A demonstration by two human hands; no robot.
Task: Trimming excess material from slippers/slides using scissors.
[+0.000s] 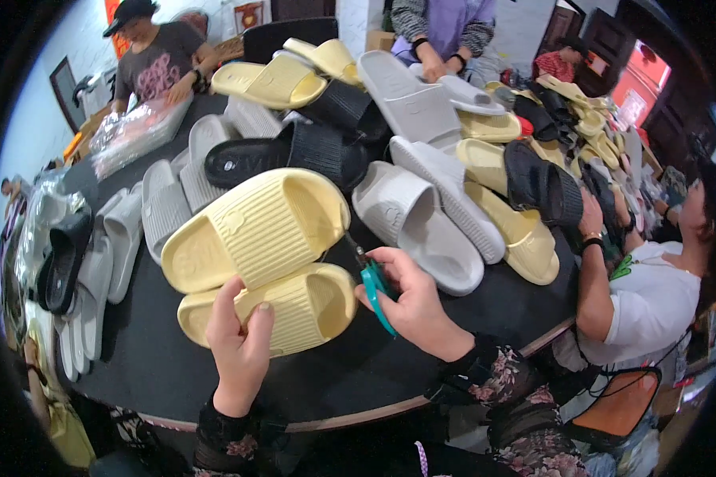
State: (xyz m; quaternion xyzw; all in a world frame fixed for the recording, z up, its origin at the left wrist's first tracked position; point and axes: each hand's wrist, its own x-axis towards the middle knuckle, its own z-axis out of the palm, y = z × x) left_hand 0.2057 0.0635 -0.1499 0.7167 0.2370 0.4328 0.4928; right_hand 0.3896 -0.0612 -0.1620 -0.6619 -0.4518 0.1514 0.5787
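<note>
A pair of pale yellow slide slippers is before me, the upper slipper (250,226) lying edge to edge with the lower slipper (310,306). My left hand (243,350) grips the pair from the near side, thumb and forefinger on the lower slipper's ribbed strap; its other fingers are hidden. In my right hand (422,310) is a pair of teal-handled snips (376,290), their dark tips close to the upper slipper's right edge. I cannot tell whether the tips touch it. Just beyond, a grey slipper (422,230) and a black slipper (294,155) lie in the heap.
Grey, black and yellow slippers cover much of the dark table (350,381). Grey slippers (95,286) stand in a row at the left. A clear plastic bag (139,135) lies by a person at the far left. Other people work across the table and at the right.
</note>
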